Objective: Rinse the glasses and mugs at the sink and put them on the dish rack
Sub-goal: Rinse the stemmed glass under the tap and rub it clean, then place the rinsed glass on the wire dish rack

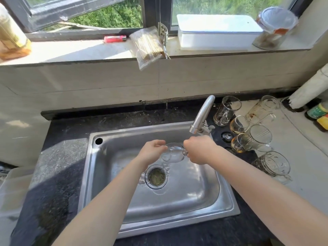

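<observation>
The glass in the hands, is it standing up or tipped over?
Tipped over. The glass lies sideways between the left hand and right hand, water spilling toward the drain.

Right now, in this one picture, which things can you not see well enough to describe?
1. Head view: the glass, half covered by the left hand and the right hand that hold it; its shape is unclear.
2. Head view: the pale tray, blurred and cut by the left edge; dish rack or not, I cannot tell.
3. Head view: the bottles, cut by the right edge; labels too small to read.
</observation>
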### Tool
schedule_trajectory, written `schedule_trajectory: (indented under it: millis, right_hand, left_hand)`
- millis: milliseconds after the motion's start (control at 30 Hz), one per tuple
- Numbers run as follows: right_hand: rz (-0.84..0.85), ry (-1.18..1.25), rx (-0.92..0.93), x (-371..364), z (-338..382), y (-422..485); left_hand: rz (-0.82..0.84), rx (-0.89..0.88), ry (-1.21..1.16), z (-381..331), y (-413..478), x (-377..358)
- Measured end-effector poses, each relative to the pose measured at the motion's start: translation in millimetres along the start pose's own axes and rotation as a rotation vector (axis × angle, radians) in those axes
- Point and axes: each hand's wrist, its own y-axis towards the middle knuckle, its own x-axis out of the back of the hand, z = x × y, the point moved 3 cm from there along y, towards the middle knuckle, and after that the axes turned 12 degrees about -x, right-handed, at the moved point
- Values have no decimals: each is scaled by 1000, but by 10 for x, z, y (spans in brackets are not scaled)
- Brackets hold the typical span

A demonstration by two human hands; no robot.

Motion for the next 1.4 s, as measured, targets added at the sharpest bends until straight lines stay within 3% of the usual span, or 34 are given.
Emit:
schedule_trajectory:
  millis: [167,300,400,600,700,867,1033,1167,1400]
  right_hand:
    - [87,95,-50,-37,-9,-28]
    - [279,572,-144,-247,-110,-80]
    - [212,431,-220,-474,11,-159]
    - [160,658,-408,-842,141,-440]
    - [121,935,-496,-1067,174,-725]
    - [-42,1447,-732,-1393,105,-1707]
    - [-253,1716,-967,-1843,-93,-2915]
    - [-426,1789,-1216,-2344,-221,-3964]
    - [-614,1826,-1486,-3235,-235,-5916]
  left_hand:
    - [-24,-38,253,90,-16,-16]
    - [-107,-90,395,65,-37,11]
    - [-31,-51,505,108,-89,-43]
    - [35,-82,604,240,-197,-184]
    - [33,-199,621,215,-286,-317]
    - [71,-582,459,-130,-644,-801]
    - [288,-785,422,-469,-1250,-1790]
    - [512,-948,445,-562,-1937,-2729]
    - [842,-1053,377,-396,-3440,-4351]
